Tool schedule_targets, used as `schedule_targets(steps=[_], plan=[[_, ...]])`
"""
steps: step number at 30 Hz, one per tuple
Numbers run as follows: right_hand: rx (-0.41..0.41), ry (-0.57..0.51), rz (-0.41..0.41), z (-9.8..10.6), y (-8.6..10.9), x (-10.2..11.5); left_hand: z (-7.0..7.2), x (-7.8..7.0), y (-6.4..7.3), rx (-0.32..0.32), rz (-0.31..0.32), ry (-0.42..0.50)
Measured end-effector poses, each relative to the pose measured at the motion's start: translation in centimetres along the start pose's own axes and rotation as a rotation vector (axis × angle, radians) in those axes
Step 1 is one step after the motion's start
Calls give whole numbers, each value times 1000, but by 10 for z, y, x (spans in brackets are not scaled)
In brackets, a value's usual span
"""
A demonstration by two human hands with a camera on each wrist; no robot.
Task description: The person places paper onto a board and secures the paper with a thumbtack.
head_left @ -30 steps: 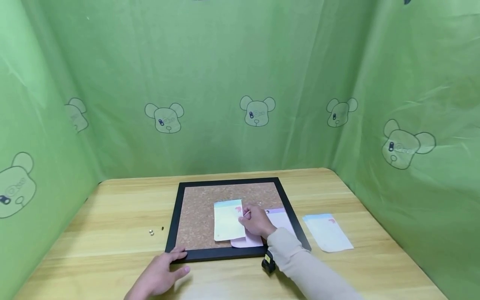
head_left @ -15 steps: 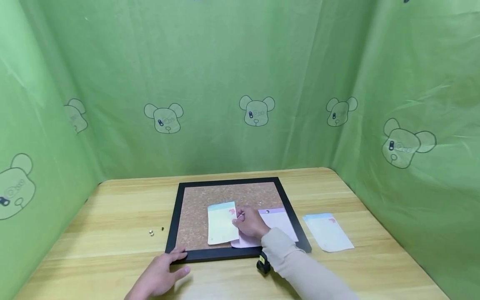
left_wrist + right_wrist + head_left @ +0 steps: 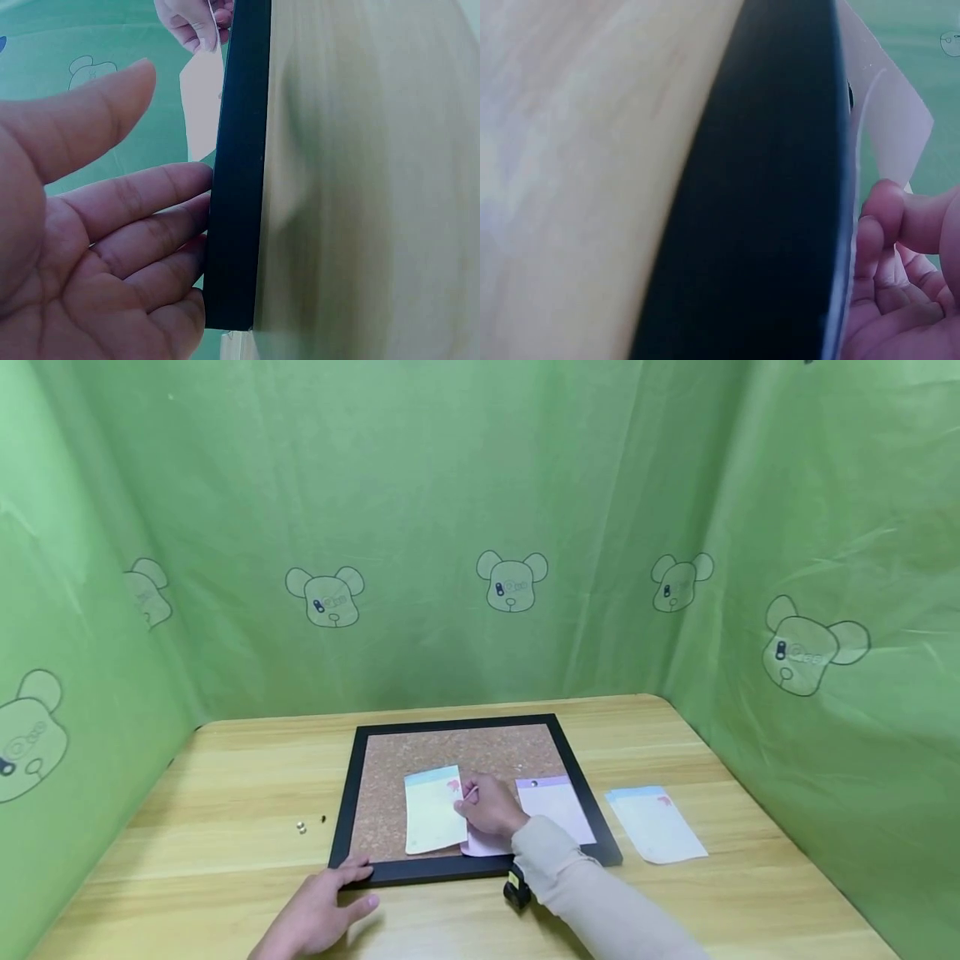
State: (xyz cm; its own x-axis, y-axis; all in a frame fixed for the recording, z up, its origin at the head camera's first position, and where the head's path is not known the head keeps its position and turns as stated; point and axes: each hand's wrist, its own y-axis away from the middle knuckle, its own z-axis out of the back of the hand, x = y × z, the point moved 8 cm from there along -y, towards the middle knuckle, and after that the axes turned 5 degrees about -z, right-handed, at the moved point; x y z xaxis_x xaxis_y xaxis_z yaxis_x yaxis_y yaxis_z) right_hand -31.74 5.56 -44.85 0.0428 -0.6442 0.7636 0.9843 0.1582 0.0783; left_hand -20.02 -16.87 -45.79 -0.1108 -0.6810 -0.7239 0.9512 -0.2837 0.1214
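My right hand (image 3: 491, 806) pinches the right edge of a pale note sheet (image 3: 433, 814) with a blue top band and a pink print. The sheet is over the cork board (image 3: 382, 777); whether it lies flat is hard to tell. Beneath that hand shows part of a lilac sheet (image 3: 480, 845). To its right, another stretch of lilac paper (image 3: 558, 814) has a round silver pin (image 3: 534, 783) at the top. At the board's lower left corner, my left hand (image 3: 318, 897) touches the black frame (image 3: 240, 172) with extended fingers, thumb apart.
Beyond the board's right side lies a white sheet (image 3: 656, 827) with a blue band. Small silver pieces (image 3: 302, 828) and a tiny dark piece (image 3: 323, 818) lie on the table to the left. A green curtain (image 3: 420, 527) surrounds the table.
My right hand has moved left across the board, bringing the pale sheet with it and uncovering more of the lilac paper. The left hand keeps its place on the frame.
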Motion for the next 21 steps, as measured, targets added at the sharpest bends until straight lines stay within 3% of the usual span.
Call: schedule_targets(steps=[8, 15, 21], plan=[[-2, 10, 56, -5, -2, 7, 1, 1, 1, -7, -3, 0], [30, -10, 50, -15, -3, 8, 0, 0, 1, -9, -20, 3], [-1, 21, 59, -16, -1, 11, -1, 1, 0, 5, -10, 7]])
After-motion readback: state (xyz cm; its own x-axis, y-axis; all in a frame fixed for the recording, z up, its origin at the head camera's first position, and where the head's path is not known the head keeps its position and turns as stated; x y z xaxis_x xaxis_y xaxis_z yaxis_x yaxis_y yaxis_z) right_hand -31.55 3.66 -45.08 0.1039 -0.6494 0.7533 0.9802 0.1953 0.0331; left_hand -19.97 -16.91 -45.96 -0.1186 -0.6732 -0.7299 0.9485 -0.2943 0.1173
